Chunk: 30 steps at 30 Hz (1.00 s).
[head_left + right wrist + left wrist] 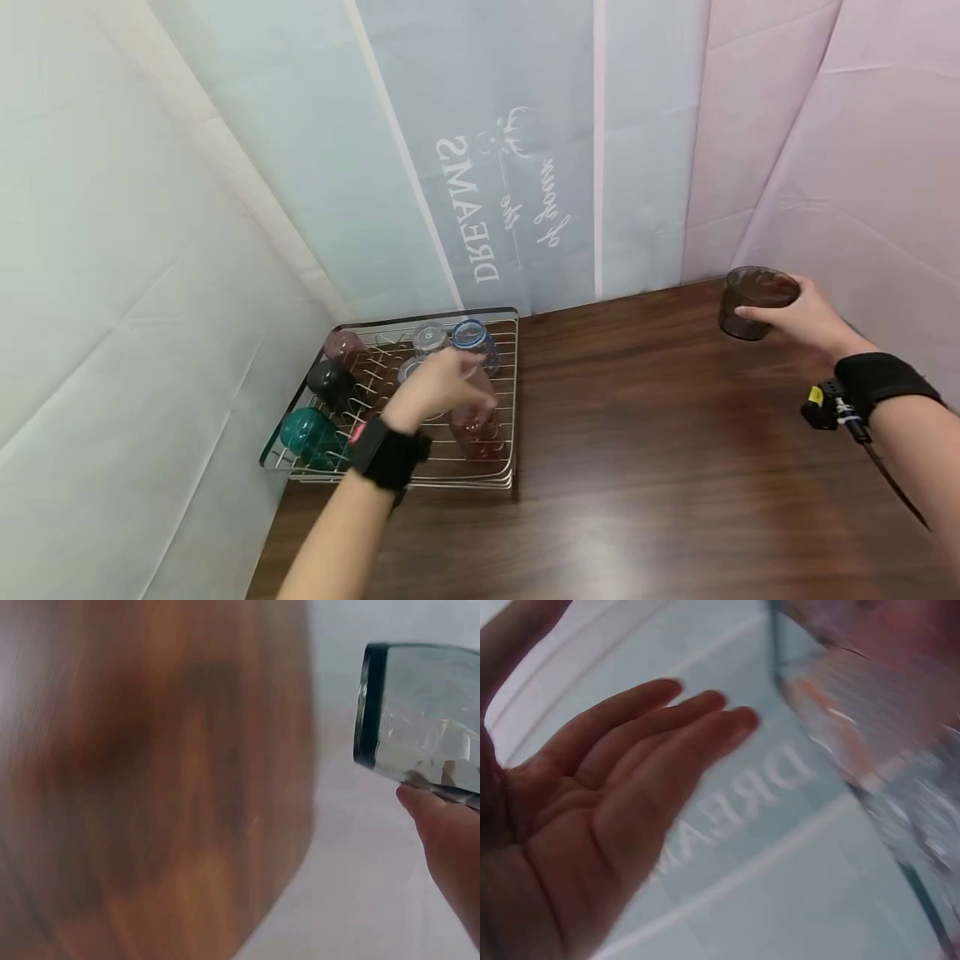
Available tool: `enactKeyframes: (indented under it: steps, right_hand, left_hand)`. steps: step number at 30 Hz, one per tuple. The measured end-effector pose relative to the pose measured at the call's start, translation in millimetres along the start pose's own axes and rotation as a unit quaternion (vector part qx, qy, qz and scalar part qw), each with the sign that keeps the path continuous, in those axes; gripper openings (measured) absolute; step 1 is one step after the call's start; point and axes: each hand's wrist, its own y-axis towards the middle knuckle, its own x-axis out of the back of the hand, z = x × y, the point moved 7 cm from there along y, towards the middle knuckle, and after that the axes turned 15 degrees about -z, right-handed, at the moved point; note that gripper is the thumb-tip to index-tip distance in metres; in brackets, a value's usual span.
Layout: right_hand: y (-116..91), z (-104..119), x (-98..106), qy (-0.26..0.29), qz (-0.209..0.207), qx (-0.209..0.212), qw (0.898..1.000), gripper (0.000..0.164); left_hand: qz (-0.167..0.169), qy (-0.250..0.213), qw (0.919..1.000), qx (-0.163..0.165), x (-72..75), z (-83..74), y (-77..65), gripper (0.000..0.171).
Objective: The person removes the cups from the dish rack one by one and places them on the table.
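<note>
At the right, my right hand (pixel 806 321) grips a dark tinted glass (pixel 742 312) by its side, with the opening up, near the back of the table. In the right wrist view the glass (pixel 427 712) looks see-through with a thick dark base, and the table below is blurred. My left hand (pixel 442 383) hovers over the wire rack (pixel 515 375), close to a pink glass (pixel 476 429) and a blue-rimmed glass (pixel 471 333). The left wrist view shows its fingers (pixel 652 742) loosely extended, holding nothing, with blurred clear glass at the right.
Along the rack's left side stand a teal glass (pixel 307 433), a black one (pixel 330 382) and a purplish one (pixel 345 343). A clear glass (pixel 430 337) sits at its back. Brown wooden tabletop (pixel 615 450) lies between the hands; printed cloth (pixel 540 150) hangs behind.
</note>
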Motion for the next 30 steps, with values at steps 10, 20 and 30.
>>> enactKeyframes:
  steps: [10,20,30]
  right_hand:
    - [-3,-60,1,-0.029,-0.029,-0.053,0.998,0.107]
    - [4,-70,-15,-0.018,-0.043,-0.076,0.996,0.11]
    - [0,-80,-20,-0.01,-0.068,-0.091,0.993,0.111]
  left_hand:
    - [-0.012,0.078,0.9969,0.003,-14.8,39.7,-34.1,0.08]
    - [-0.057,0.088,0.9945,-0.003,-12.4,38.4,-30.0,0.065]
    - [-0.08,0.099,0.9919,-0.005,-17.7,40.0,-26.5,0.065]
